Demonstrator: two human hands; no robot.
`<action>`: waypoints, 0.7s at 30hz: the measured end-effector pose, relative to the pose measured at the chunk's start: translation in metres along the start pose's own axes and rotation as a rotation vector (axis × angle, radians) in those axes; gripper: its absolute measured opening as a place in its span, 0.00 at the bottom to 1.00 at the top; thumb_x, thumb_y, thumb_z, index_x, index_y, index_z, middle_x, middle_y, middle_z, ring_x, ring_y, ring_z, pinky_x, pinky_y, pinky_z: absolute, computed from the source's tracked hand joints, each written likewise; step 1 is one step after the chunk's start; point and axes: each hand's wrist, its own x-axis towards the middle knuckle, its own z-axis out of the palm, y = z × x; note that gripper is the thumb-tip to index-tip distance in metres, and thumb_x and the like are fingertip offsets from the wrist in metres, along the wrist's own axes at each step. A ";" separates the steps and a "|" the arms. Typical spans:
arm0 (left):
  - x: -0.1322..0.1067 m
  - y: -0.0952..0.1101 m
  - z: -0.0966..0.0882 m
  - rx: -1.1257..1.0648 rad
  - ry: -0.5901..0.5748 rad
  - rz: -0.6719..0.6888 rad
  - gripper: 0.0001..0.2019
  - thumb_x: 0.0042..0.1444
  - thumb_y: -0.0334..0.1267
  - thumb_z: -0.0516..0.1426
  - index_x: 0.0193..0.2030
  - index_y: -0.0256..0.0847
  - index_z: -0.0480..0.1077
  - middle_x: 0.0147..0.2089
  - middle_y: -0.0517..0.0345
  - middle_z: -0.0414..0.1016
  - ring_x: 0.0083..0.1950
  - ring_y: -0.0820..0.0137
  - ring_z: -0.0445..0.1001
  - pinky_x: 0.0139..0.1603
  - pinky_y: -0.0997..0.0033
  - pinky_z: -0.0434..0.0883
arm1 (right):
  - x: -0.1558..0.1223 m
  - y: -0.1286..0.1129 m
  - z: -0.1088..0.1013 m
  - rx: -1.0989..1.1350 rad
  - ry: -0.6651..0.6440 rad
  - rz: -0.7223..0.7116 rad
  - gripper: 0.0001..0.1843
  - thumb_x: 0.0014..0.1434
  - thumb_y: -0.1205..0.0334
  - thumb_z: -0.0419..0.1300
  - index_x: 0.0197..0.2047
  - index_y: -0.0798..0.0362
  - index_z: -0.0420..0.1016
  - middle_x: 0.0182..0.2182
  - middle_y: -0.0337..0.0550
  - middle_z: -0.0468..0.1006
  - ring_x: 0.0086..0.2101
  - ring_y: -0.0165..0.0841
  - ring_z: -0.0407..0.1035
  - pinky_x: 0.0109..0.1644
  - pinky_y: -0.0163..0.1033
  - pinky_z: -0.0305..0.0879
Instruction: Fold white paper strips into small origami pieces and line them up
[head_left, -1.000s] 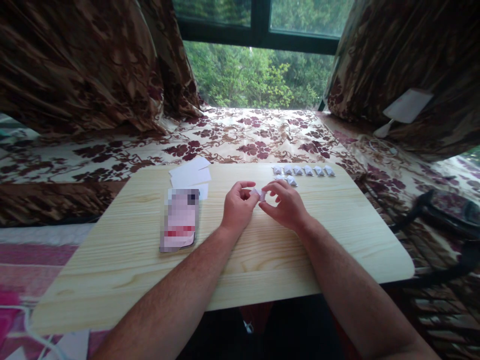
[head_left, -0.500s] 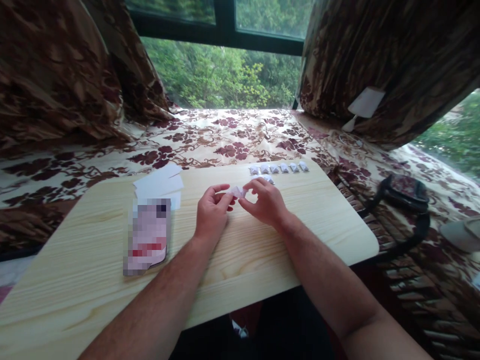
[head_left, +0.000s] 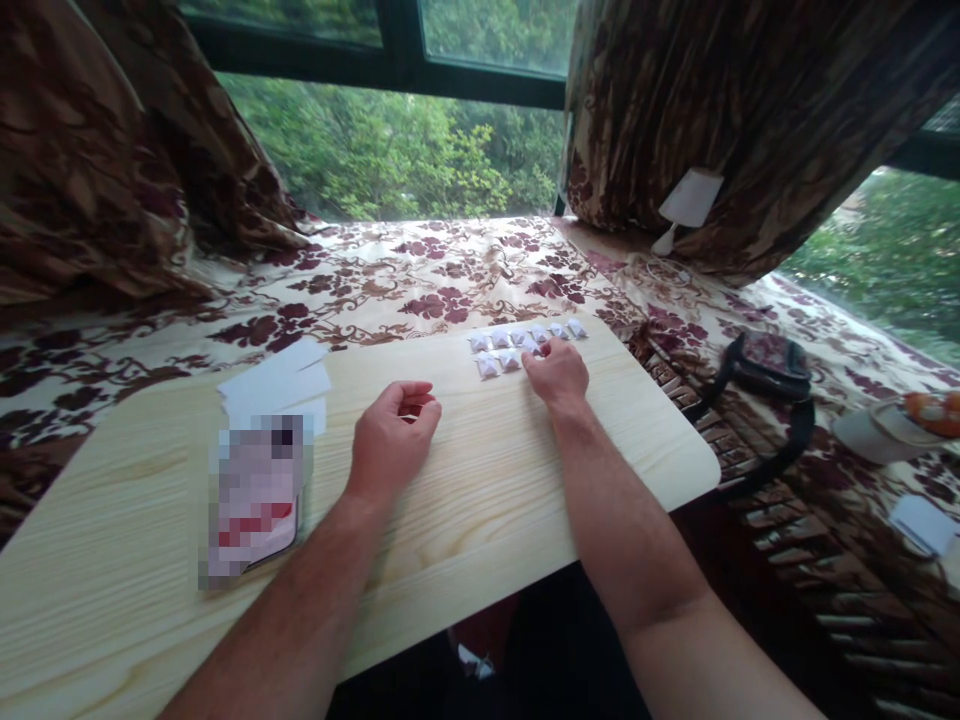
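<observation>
White paper pyramid point(head_left: 529, 345), pinched in the right hand point(head_left: 556, 372), sits near the far edge of the wood-grain table point(head_left: 465, 520), beside rows of matching pyramids point(head_left: 488, 365). Left hand point(head_left: 394, 435) curls loosely, thumb off the fingers, above the table's middle; bare tabletop separates both hands.

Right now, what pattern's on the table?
Pale wood grain across the table; best seen in the head view.

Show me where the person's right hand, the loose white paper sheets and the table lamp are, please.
Right hand point(head_left: 560, 372): head view, on the back of the hand.
White paper sheets point(head_left: 271, 380): head view, on a sheet's upward face.
Table lamp point(head_left: 691, 197): head view, on its pale shade.
</observation>
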 end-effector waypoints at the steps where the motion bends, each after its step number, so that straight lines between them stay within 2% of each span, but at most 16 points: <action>1: 0.001 0.003 -0.006 0.058 -0.003 0.002 0.16 0.51 0.46 0.62 0.44 0.43 0.76 0.40 0.52 0.80 0.37 0.64 0.78 0.37 0.67 0.72 | 0.001 0.001 0.000 -0.010 -0.012 0.022 0.18 0.58 0.48 0.58 0.42 0.52 0.77 0.42 0.53 0.80 0.43 0.43 0.74 0.48 0.45 0.68; 4: 0.011 0.012 -0.029 0.298 0.004 0.026 0.19 0.50 0.50 0.62 0.45 0.44 0.77 0.41 0.50 0.80 0.39 0.58 0.78 0.42 0.62 0.72 | 0.002 0.003 0.000 -0.030 -0.033 0.051 0.18 0.57 0.48 0.59 0.42 0.53 0.78 0.41 0.54 0.81 0.43 0.45 0.75 0.48 0.46 0.68; 7: 0.031 0.007 -0.057 0.545 0.022 0.045 0.25 0.50 0.55 0.61 0.50 0.42 0.77 0.47 0.45 0.80 0.46 0.52 0.77 0.49 0.56 0.70 | 0.003 0.004 0.001 -0.036 -0.041 0.057 0.18 0.56 0.48 0.59 0.42 0.52 0.78 0.42 0.55 0.81 0.44 0.46 0.75 0.48 0.47 0.69; 10: 0.057 -0.015 -0.084 0.735 -0.004 -0.063 0.31 0.50 0.62 0.58 0.50 0.39 0.77 0.49 0.42 0.80 0.47 0.48 0.75 0.49 0.53 0.69 | 0.003 0.004 0.002 -0.037 -0.056 0.070 0.19 0.56 0.47 0.59 0.43 0.52 0.79 0.43 0.56 0.80 0.45 0.46 0.75 0.49 0.48 0.68; 13: 0.081 -0.046 -0.105 0.867 -0.118 -0.191 0.35 0.48 0.68 0.56 0.47 0.38 0.78 0.44 0.42 0.80 0.45 0.49 0.74 0.47 0.54 0.68 | 0.003 0.004 0.003 -0.038 -0.057 0.074 0.20 0.56 0.47 0.59 0.43 0.53 0.79 0.43 0.57 0.80 0.45 0.46 0.74 0.49 0.48 0.68; 16: 0.097 -0.068 -0.118 0.876 -0.225 -0.269 0.33 0.51 0.69 0.51 0.40 0.39 0.78 0.38 0.46 0.78 0.42 0.52 0.72 0.46 0.58 0.66 | 0.003 0.004 0.004 -0.041 -0.049 0.071 0.20 0.55 0.47 0.60 0.42 0.53 0.79 0.43 0.57 0.80 0.45 0.46 0.74 0.49 0.48 0.68; 18: 0.103 -0.075 -0.121 0.871 -0.197 -0.296 0.31 0.51 0.69 0.52 0.35 0.40 0.77 0.32 0.50 0.76 0.40 0.55 0.71 0.47 0.59 0.65 | 0.003 0.004 0.004 -0.042 -0.044 0.064 0.20 0.55 0.47 0.60 0.42 0.53 0.79 0.43 0.56 0.80 0.44 0.46 0.74 0.49 0.48 0.69; 21: 0.107 -0.078 -0.121 0.826 -0.183 -0.287 0.31 0.50 0.69 0.53 0.34 0.40 0.77 0.25 0.54 0.71 0.37 0.58 0.69 0.47 0.61 0.64 | 0.003 0.005 0.005 -0.044 -0.044 0.054 0.20 0.56 0.46 0.59 0.42 0.53 0.79 0.42 0.57 0.80 0.44 0.46 0.74 0.49 0.49 0.69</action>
